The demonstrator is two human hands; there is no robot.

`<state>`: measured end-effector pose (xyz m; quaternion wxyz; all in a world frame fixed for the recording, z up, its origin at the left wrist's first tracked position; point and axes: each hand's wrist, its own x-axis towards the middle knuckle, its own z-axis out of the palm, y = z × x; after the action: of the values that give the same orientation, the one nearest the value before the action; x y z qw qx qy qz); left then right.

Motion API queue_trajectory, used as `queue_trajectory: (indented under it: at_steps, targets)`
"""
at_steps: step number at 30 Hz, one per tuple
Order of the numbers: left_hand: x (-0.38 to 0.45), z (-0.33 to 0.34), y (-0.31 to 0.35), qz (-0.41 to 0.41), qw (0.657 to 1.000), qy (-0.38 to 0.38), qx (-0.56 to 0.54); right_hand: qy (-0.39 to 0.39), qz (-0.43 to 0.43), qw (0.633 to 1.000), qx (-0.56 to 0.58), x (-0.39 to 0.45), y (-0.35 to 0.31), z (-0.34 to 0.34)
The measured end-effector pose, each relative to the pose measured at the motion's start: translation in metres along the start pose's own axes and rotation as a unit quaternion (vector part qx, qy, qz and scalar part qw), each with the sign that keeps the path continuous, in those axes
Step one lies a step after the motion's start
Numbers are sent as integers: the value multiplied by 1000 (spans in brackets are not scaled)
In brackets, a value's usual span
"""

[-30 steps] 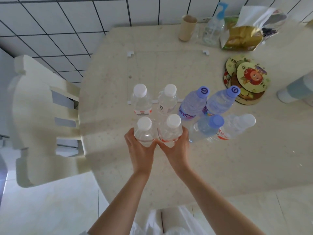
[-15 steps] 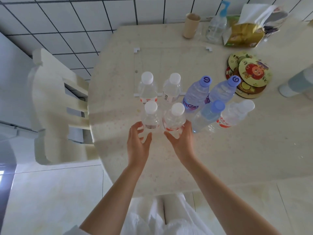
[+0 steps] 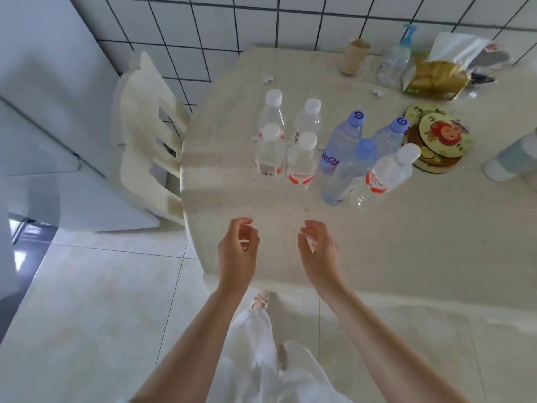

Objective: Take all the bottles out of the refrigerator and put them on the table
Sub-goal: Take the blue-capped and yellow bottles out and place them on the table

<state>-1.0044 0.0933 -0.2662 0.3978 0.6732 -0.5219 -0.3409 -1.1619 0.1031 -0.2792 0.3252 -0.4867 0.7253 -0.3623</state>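
Eight clear plastic bottles stand close together on the pale round tabletop (image 3: 377,242). Four small bottles have white caps and red labels. Two of them, the front left bottle (image 3: 268,155) and the front right bottle (image 3: 302,161), stand side by side, nearest to the hands. The two back bottles (image 3: 290,117) stand right behind them. To the right are three taller blue-capped bottles (image 3: 345,138), and one of them has a purple label. A bigger white-capped bottle (image 3: 386,173) with a red label stands at the right end of the group, just beside the blue ones.

The left hand (image 3: 236,251) and the right hand (image 3: 318,251) float over the near edge of the tabletop. Both hold nothing. Their fingers are loosely bent and the palms face each other. The bottles are in front of the hands, apart from them, with bare tabletop between.

A white chair (image 3: 145,135) stands at the left of the tabletop. Round picture coasters (image 3: 436,135) lie to the right of the bottles.
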Motion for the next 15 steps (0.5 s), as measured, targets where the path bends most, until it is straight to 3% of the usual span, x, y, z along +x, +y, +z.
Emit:
queue_trajectory:
  at_steps: [6,15]
  targets:
    - [-110,-32,-6,-74,997,25,-28,-63,-87,994,-23,-83,1,-24]
    - [-249,-116,-32,-179,980,88,-5,-303,-145,939,-74,-194,-14,-17]
